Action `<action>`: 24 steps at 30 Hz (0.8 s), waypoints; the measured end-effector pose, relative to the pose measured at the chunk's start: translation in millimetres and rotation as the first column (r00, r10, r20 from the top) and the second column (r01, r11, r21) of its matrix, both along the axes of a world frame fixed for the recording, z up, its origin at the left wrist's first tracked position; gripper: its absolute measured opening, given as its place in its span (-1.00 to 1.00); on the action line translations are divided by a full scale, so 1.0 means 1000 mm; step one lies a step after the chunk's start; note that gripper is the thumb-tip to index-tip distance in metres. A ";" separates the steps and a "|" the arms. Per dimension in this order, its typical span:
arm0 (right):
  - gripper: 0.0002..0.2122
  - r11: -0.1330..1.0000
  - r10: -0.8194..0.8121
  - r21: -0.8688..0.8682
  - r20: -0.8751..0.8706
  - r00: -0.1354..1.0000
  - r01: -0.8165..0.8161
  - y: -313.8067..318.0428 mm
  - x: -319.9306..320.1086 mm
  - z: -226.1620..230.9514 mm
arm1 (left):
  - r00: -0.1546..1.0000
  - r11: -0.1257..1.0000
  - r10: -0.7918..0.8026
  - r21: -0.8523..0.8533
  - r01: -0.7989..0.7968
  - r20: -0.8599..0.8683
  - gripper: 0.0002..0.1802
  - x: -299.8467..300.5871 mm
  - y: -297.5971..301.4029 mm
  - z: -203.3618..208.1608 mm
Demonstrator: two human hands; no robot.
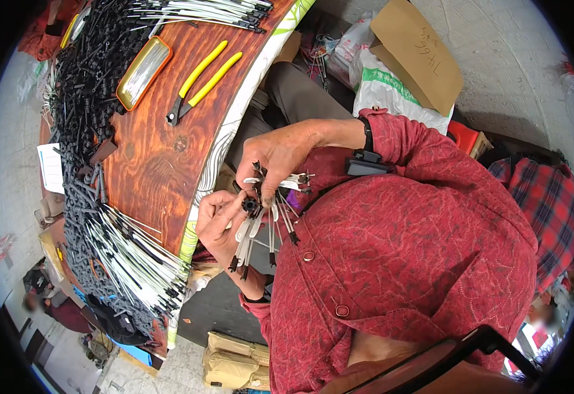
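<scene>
Both my hands meet in front of my chest, just off the table's edge. My right hand (270, 157) is closed on a bunch of thin white strips with black ends (277, 220), which fan out below its fingers. My left hand (218, 217) is closed, its fingertips pinching at a black round notched piece (251, 205) from which the strips seem to spread. How the strips join the piece is hidden by my fingers. On the table, a pile of similar white strips with black ends (136, 262) lies nearest my left hand.
On the wooden table (149, 177) lie yellow-handled pliers (201, 82), an orange-rimmed tray of thin pins (144, 72) and a long heap of black plastic parts (83, 85). More white strips (201, 10) lie at the top. A cardboard box (418, 59) and plastic bags (385, 85) stand beyond my right arm.
</scene>
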State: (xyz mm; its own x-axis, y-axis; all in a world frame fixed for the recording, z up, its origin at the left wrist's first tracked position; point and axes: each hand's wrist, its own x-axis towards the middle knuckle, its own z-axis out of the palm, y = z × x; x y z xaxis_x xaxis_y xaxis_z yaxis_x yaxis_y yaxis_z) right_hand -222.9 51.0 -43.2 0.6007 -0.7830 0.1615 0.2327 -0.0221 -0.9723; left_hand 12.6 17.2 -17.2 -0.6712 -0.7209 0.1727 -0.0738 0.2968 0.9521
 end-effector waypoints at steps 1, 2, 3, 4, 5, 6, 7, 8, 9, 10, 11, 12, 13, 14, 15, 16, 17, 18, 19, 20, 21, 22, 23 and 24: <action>-0.84 1.000 0.006 0.010 -0.022 1.000 -0.006 0.001 -0.002 0.002 | 1.000 1.000 -0.007 0.002 0.007 -0.001 -0.51 -0.002 -0.001 0.001; -0.84 1.000 0.000 0.011 -0.022 1.000 0.000 0.002 -0.003 0.002 | 1.000 1.000 -0.022 -0.021 0.022 0.000 -0.51 -0.003 -0.002 0.002; -0.84 1.000 -0.009 0.002 -0.034 0.999 0.009 0.002 -0.004 0.002 | 0.999 0.998 -0.038 -0.044 0.038 0.000 -0.51 -0.005 -0.003 0.002; -0.84 1.000 -0.012 -0.007 -0.045 0.999 0.012 0.001 -0.004 0.002 | 0.999 0.998 -0.039 -0.043 0.039 0.001 -0.51 -0.004 -0.003 0.003; -0.84 1.000 -0.014 -0.007 -0.044 0.999 0.013 0.002 -0.004 0.004 | 0.999 0.998 -0.047 -0.033 0.047 0.004 -0.51 -0.004 -0.003 0.004; -0.84 1.000 -0.010 0.009 -0.039 0.999 0.011 0.002 -0.004 0.006 | 0.998 0.998 -0.055 -0.023 0.055 0.007 -0.51 -0.003 -0.003 0.005; -0.84 1.000 -0.001 0.025 -0.032 0.999 0.002 0.003 -0.003 0.007 | 0.999 0.998 -0.051 -0.022 0.051 0.008 -0.51 -0.002 -0.002 0.005; -0.84 1.000 0.003 0.025 -0.031 1.000 -0.002 0.003 -0.001 0.005 | 0.998 0.999 -0.053 -0.011 0.053 0.023 -0.51 0.000 -0.001 0.006; -0.84 1.000 -0.003 0.011 -0.014 1.000 0.003 0.003 0.001 0.002 | 0.998 0.998 -0.055 -0.001 0.055 0.037 -0.52 0.002 0.000 0.006; -0.84 1.000 -0.015 -0.004 0.001 1.000 0.015 0.004 0.002 0.001 | 0.998 0.998 -0.057 0.000 0.057 0.036 -0.52 0.003 0.000 0.005; -0.84 1.000 -0.017 -0.004 0.000 1.000 0.017 0.004 0.002 0.001 | 0.997 0.997 -0.070 0.014 0.069 0.043 -0.51 0.004 -0.001 0.003; -0.83 1.000 -0.013 -0.006 -0.032 0.999 0.013 0.004 0.001 0.002 | 0.995 0.996 -0.083 0.028 0.081 0.049 -0.51 0.005 -0.001 0.002; -0.82 1.000 -0.009 -0.008 -0.064 0.998 0.008 0.004 0.001 0.002 | 0.995 0.996 -0.082 0.028 0.081 0.050 -0.51 0.006 -0.003 0.003; -0.82 1.000 -0.008 -0.008 -0.063 0.998 0.008 0.004 0.001 0.002 | 0.991 0.989 -0.120 0.089 0.114 0.064 -0.53 0.006 -0.005 0.006; -0.82 1.000 -0.018 -0.021 -0.068 0.998 0.016 0.004 0.000 0.002 | 0.984 0.978 -0.158 0.149 0.145 0.076 -0.54 0.006 -0.007 0.009; -0.81 0.999 -0.028 -0.036 -0.072 0.997 0.025 0.003 0.000 0.002 | 0.984 0.978 -0.158 0.148 0.146 0.077 -0.54 0.006 -0.009 0.013; -0.81 0.999 -0.029 -0.038 -0.071 0.997 0.026 0.003 0.000 0.002 | 0.976 0.969 -0.192 0.179 0.171 0.107 -0.58 0.005 -0.012 0.018; -0.81 0.999 -0.039 -0.040 -0.064 0.997 0.037 0.003 -0.001 0.001 | 0.964 0.958 -0.227 0.210 0.196 0.136 -0.60 0.006 -0.014 0.022; -0.80 0.998 -0.047 -0.042 -0.058 0.997 0.045 0.003 0.000 0.001 | 0.958 0.941 -0.264 0.250 0.229 0.115 -0.63 0.009 -0.017 0.024; -0.80 0.998 -0.047 -0.045 -0.058 0.997 0.045 0.003 0.000 0.003 | 0.958 0.941 -0.263 0.248 0.229 0.115 -0.63 0.010 -0.020 0.025; -0.80 0.999 -0.041 -0.031 -0.076 0.996 0.039 0.004 -0.001 0.007 | 0.957 0.922 -0.272 0.312 0.228 0.105 -0.63 0.010 -0.022 0.028; -0.80 0.999 -0.035 -0.018 -0.094 0.995 0.033 0.004 -0.001 0.009 | 0.955 0.899 -0.280 0.375 0.226 0.095 -0.63 0.010 -0.023 0.029; -0.80 0.999 -0.035 -0.021 -0.092 0.995 0.033 0.004 0.000 0.010 | 0.961 0.915 -0.229 0.371 0.158 0.156 -0.66 0.011 -0.022 0.028; -0.80 0.998 -0.046 -0.040 -0.093 0.995 0.042 0.004 0.001 0.011 | 0.961 0.916 -0.229 0.369 0.157 0.158 -0.66 0.010 -0.020 0.029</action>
